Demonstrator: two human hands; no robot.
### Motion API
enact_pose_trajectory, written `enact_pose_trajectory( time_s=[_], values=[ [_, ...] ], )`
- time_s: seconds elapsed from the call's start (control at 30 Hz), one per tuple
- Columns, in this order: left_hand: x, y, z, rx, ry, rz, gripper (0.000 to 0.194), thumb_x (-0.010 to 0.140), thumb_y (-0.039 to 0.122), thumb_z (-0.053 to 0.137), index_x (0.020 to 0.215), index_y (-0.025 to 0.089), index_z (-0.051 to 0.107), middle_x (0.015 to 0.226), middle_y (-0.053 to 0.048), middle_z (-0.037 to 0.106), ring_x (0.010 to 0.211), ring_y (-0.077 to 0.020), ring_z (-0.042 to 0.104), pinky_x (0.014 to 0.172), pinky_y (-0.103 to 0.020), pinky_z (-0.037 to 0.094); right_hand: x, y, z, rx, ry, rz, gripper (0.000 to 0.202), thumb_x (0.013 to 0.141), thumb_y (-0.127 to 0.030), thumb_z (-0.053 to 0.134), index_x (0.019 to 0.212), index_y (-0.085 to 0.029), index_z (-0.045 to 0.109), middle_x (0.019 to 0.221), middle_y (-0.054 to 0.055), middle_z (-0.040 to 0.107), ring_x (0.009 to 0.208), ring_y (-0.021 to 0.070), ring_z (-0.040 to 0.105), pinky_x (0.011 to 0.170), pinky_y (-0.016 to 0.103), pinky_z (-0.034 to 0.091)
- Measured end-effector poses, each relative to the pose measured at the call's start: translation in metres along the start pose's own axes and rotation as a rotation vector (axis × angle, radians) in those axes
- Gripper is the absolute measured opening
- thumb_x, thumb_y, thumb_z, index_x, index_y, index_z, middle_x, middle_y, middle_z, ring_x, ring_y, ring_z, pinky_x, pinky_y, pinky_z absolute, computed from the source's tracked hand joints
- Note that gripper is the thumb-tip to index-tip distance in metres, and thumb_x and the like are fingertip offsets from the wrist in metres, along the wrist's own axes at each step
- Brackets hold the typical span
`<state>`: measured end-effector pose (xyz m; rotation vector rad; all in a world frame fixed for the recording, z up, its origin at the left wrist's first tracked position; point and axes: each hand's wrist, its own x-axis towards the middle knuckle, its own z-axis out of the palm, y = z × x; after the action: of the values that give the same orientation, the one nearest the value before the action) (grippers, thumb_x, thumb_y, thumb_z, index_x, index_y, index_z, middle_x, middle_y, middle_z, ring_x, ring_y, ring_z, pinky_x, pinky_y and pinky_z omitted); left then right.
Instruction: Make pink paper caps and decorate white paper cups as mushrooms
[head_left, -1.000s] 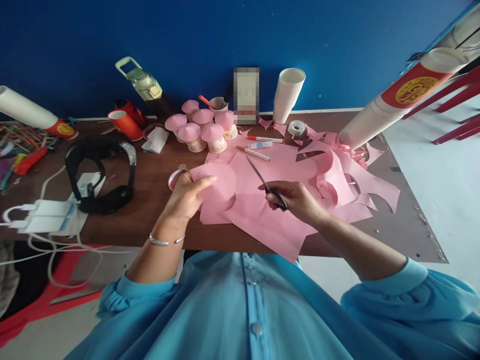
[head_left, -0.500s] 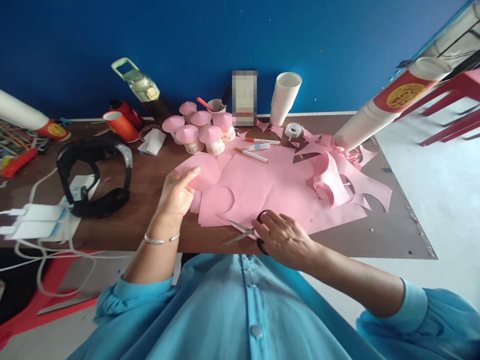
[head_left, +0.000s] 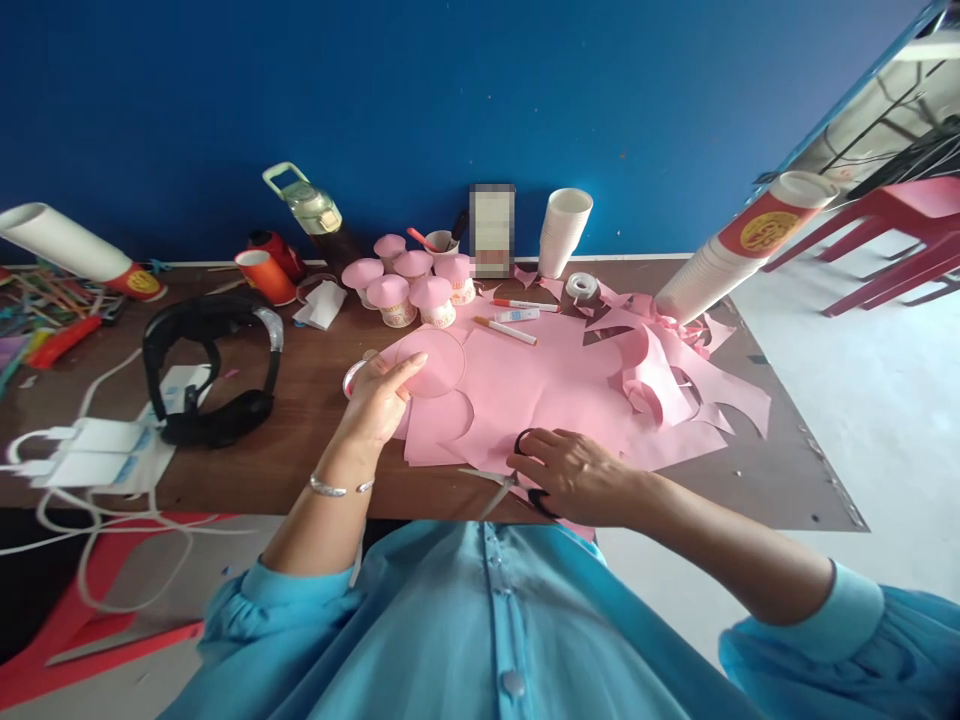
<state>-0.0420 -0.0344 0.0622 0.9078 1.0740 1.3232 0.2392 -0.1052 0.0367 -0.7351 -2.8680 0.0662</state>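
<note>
Between thumb and fingers, my left hand grips a round pink paper disc, thumb lying on top of it. My right hand has its fingers through the black handles of a pair of scissors, whose blades are spread apart and point left near the table's front edge. Under and between both hands lie pink paper sheets, with a curved outline showing on the left part. Pink paper offcuts are heaped to the right. Several small patterned cups with pink cone tops stand beyond my left hand.
Two markers and a small tube lie on the paper, with a tape roll behind. White cup stacks stand at the back and a long one leans right. A black headset and white cables lie left, near a bottle.
The camera view has shifted, so the table sits lower and the left side shows more. The scissors have tilted, tips turned slightly more downward. The disc stays in my left hand.
</note>
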Motion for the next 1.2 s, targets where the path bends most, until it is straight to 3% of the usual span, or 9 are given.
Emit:
enact_pose_trajectory(
  time_s=[0.1, 0.2, 0.47, 0.53, 0.67, 0.73, 0.87, 1.03, 1.2],
  values=[
    [0.005, -0.003, 0.001, -0.065, -0.035, -0.016, 0.028, 0.072, 0.033, 0.089, 0.093, 0.018, 0.08, 0.089, -0.005, 0.08, 0.096, -0.0223, 0.075, 0.089, -0.032, 0.06, -0.004, -0.003, -0.003, -0.014, -0.019, 0.009, 0.019, 0.101, -0.025, 0.053, 0.114, -0.017, 0.065, 0.107, 0.012, 0.071, 0.098, 0.0221, 0.066, 0.072, 0.032, 0.047],
    [0.011, -0.007, 0.004, -0.109, -0.035, -0.033, 0.021, 0.071, 0.03, 0.09, 0.082, 0.017, 0.078, 0.081, -0.003, 0.077, 0.089, -0.0207, 0.075, 0.083, -0.029, 0.061, -0.005, 0.001, -0.004, -0.049, -0.051, -0.083, 0.02, 0.1, -0.013, 0.051, 0.112, -0.019, 0.065, 0.111, 0.01, 0.072, 0.106, 0.0211, 0.067, 0.071, 0.03, 0.049],
    [0.021, -0.007, 0.025, -0.088, -0.176, -0.025, 0.036, 0.067, 0.029, 0.091, 0.096, 0.016, 0.075, 0.089, -0.004, 0.077, 0.083, -0.0183, 0.073, 0.072, -0.028, 0.063, -0.004, 0.045, 0.004, 0.075, 0.051, -0.282, 0.026, 0.104, -0.013, 0.046, 0.121, -0.02, 0.064, 0.116, 0.012, 0.072, 0.12, 0.0223, 0.066, 0.081, 0.031, 0.058],
    [0.022, -0.006, 0.03, -0.086, -0.176, 0.01, 0.039, 0.069, 0.029, 0.09, 0.103, 0.017, 0.075, 0.093, -0.004, 0.078, 0.088, -0.0188, 0.074, 0.078, -0.027, 0.062, -0.003, 0.053, 0.007, 0.251, 0.185, -0.165, 0.023, 0.102, -0.016, 0.051, 0.122, -0.018, 0.063, 0.111, 0.014, 0.073, 0.113, 0.0231, 0.069, 0.082, 0.034, 0.06],
    [0.027, -0.007, 0.037, -0.067, -0.153, 0.075, 0.04, 0.071, 0.032, 0.089, 0.107, 0.018, 0.077, 0.099, -0.005, 0.08, 0.099, -0.0224, 0.075, 0.091, -0.032, 0.06, 0.014, 0.059, 0.006, 0.808, 0.609, 0.488, 0.027, 0.092, -0.03, 0.072, 0.115, -0.021, 0.061, 0.097, 0.008, 0.074, 0.082, 0.0177, 0.072, 0.069, 0.03, 0.059],
    [0.03, -0.009, 0.041, -0.042, -0.155, 0.082, 0.04, 0.072, 0.034, 0.088, 0.105, 0.017, 0.078, 0.103, -0.007, 0.08, 0.106, -0.0267, 0.074, 0.097, -0.037, 0.06, 0.03, 0.061, 0.002, 1.164, 0.789, 0.725, 0.034, 0.087, -0.037, 0.078, 0.112, -0.023, 0.059, 0.092, 0.004, 0.074, 0.08, 0.0182, 0.072, 0.065, 0.029, 0.057],
    [0.035, -0.014, 0.048, 0.073, -0.19, 0.061, 0.04, 0.074, 0.036, 0.087, 0.107, 0.016, 0.079, 0.107, -0.009, 0.08, 0.111, -0.0327, 0.073, 0.101, -0.045, 0.059, 0.065, 0.065, -0.001, 1.638, 0.891, 0.727, 0.047, 0.071, -0.041, 0.089, 0.103, -0.025, 0.058, 0.086, -0.002, 0.071, 0.075, 0.0151, 0.068, 0.065, 0.027, 0.053],
    [0.036, -0.017, 0.058, 0.106, -0.363, -0.007, 0.041, 0.08, 0.036, 0.083, 0.117, 0.019, 0.078, 0.12, -0.01, 0.078, 0.123, -0.0345, 0.069, 0.107, -0.046, 0.055, 0.081, 0.062, 0.005, 1.686, 0.917, 0.765, 0.045, 0.064, -0.033, 0.092, 0.092, -0.025, 0.057, 0.071, -0.009, 0.057, 0.057, 0.0073, 0.049, 0.052, 0.021, 0.037],
    [0.028, -0.028, 0.067, 0.141, -0.203, -0.087, 0.03, 0.076, 0.04, 0.087, 0.098, 0.019, 0.08, 0.1, -0.005, 0.08, 0.103, -0.0284, 0.073, 0.09, -0.037, 0.06, 0.075, 0.059, 0.012, 1.629, 0.947, 0.718, 0.045, 0.067, -0.036, 0.092, 0.092, -0.024, 0.056, 0.072, -0.008, 0.057, 0.057, 0.007, 0.046, 0.052, 0.021, 0.036]
  ],
)
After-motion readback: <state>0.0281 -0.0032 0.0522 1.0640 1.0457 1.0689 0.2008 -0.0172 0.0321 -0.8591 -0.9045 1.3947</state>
